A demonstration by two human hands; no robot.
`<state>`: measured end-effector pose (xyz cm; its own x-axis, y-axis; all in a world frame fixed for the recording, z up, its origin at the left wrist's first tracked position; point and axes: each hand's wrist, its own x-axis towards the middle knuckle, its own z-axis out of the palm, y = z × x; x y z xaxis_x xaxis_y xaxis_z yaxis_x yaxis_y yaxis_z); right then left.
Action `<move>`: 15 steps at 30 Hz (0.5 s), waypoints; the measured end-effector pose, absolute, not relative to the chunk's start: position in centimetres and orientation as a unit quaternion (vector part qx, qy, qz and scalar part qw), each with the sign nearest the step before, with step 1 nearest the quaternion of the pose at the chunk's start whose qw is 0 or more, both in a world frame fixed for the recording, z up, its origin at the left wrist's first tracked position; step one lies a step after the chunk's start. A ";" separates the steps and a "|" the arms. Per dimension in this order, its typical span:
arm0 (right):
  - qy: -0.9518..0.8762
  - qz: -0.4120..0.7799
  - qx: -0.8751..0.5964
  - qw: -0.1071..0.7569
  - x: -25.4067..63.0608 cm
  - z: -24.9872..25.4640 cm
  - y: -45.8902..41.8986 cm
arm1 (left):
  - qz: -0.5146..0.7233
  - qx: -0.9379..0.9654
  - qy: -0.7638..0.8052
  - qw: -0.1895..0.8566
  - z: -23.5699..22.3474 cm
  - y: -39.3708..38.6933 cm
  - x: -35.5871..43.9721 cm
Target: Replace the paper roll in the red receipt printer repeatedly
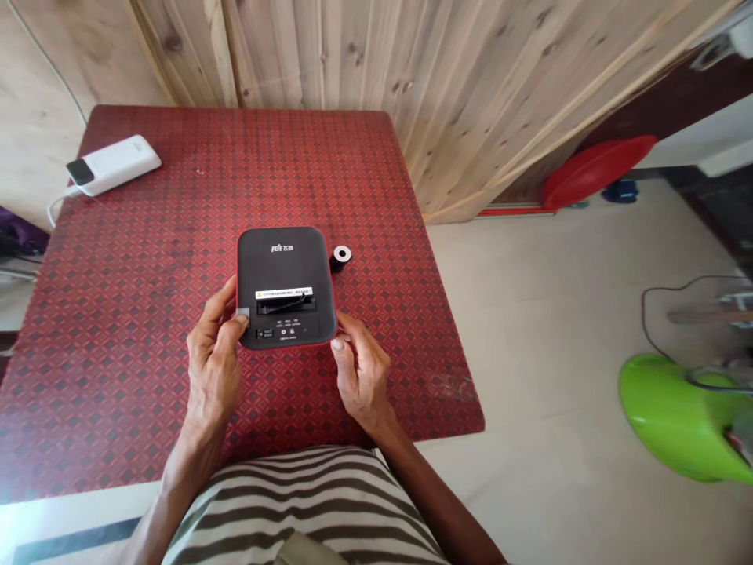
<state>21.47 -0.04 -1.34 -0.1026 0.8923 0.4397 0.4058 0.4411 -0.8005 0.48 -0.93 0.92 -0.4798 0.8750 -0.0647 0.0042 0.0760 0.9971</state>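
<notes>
Black label printer (286,286), long axis pointing forward, left hand (212,353) pinching grey tab (241,317), right hand (361,375) beside it, grip seemingly loose

Just the one camera here, worn on the person's head and aimed forward and steeply down from up close. The black rounded plastic device (285,267) sat mid-frame, with the left hand (212,369) and right hand (361,377) right below it. The red diamond-patterned table top (176,235) filled most of the shot, the pale wooden plank wall (353,55) ran along the top, and the person's own striped shirt (306,502) poked in at the bottom.
</notes>
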 end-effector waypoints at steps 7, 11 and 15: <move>-0.702 0.240 -0.463 0.485 21.2 -1.3 0.1 | 0.589 0.337 0.645 0.351 0.7 -0.8 1.2; -0.708 0.242 -0.454 0.484 21.5 -1.2 0.1 | 0.587 0.349 0.643 0.348 0.1 -0.9 1.0; -0.731 0.196 -0.447 0.476 22.8 0.9 1.3 | 0.566 0.397 0.647 0.323 0.3 -1.0 0.6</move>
<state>22.81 1.29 0.92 -0.1469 0.8413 0.5203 0.4675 0.5226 -0.7130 0.60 -1.02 0.35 -0.4768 0.8784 0.0319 0.1478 0.0443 0.9880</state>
